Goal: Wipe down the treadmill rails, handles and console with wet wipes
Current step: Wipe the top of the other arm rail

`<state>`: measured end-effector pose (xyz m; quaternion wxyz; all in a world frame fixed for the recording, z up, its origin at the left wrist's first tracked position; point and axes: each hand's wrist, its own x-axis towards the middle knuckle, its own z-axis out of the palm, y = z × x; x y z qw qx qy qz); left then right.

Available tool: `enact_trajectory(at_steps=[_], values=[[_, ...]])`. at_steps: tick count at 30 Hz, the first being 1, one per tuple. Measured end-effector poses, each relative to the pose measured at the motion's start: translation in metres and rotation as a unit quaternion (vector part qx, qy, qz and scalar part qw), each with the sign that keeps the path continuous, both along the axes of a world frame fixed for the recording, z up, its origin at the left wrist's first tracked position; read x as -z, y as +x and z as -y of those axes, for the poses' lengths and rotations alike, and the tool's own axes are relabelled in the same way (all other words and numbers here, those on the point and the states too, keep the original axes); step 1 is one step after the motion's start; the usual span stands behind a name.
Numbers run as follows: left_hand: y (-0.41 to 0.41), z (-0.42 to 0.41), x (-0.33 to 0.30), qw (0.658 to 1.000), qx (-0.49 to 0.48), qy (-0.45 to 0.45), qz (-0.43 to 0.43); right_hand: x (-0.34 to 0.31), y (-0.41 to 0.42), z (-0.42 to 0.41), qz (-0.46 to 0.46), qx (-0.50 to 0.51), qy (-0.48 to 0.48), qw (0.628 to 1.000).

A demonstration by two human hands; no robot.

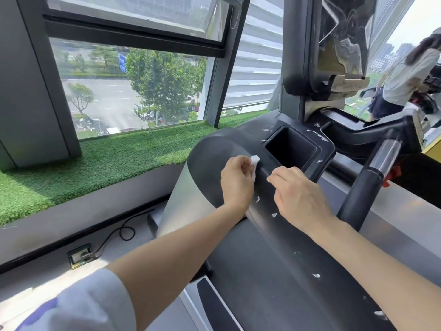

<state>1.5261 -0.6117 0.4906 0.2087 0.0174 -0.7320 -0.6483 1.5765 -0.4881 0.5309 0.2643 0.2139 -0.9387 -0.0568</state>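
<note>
Gym room w/ big windows [133,91] along one side, treadmill parked right up against them. Nearest to me: white sleeve [78,304] w/ purple print on the person's left arm, both forearms stretched fwd over the dark grey treadmill console [274,271]. White shreds [316,275] of wipe are scattered over that surface, some near the wrists, more up by the recess.

Left hand [236,182] has fingers curled tight round a small wadded wet wipe [326,163], white bit poking out past the knuckles, pressed onto the console's rounded left end just beside the recess. Right hand [298,194] sits close by, not touching the left; fingers bent down w/ tips on the console edge, holding nothing as far as I can see.

Just past the hands: square cup-holder recess [291,146], dark inside. To the right, a black handle [365,187] w/ a chrome sensor section angles upward; something red sits behind it. Behind the recess a glossy screen housing [338,44] rises on its post.

Left side, floor level: black cable [124,230] running to a floor socket [80,255]. Above that, a ledge covered w/ fake grass [95,163] under the windows. Far right, another person [410,75] in a white top on the next machine.
</note>
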Motion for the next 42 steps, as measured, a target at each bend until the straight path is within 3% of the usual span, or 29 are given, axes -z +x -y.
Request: enact_trajectory(at_steps=[4,11,15,21,27,34,39,42], values=[[-0.026,0.008,-0.017,0.999,-0.021,-0.019,0.025,-0.002,-0.001,0.002,0.002,0.007,-0.001,1.000],[0.002,0.000,-0.007,1.000,0.017,-0.014,-0.005,-0.001,0.001,0.002,0.002,0.008,0.001,1.000],[-0.024,0.010,-0.020,0.999,-0.004,-0.009,0.031,-0.002,0.001,0.003,0.002,0.011,0.004,1.000],[0.009,-0.003,0.005,1.000,0.004,-0.006,0.006,0.000,0.006,0.004,-0.009,0.011,-0.001,1.000],[-0.040,0.015,-0.001,0.996,-0.055,0.008,0.072,-0.002,0.004,0.006,-0.003,0.022,0.024,0.999],[-0.001,-0.002,0.015,1.000,-0.026,0.010,0.007,-0.003,0.003,0.008,0.004,0.037,0.037,0.999],[-0.055,0.025,-0.001,0.993,-0.071,-0.012,0.092,-0.004,0.004,0.009,0.009,0.040,0.039,0.998],[-0.033,0.015,0.016,0.997,-0.050,-0.003,0.058,-0.002,0.004,0.009,0.003,0.039,0.032,0.999]])
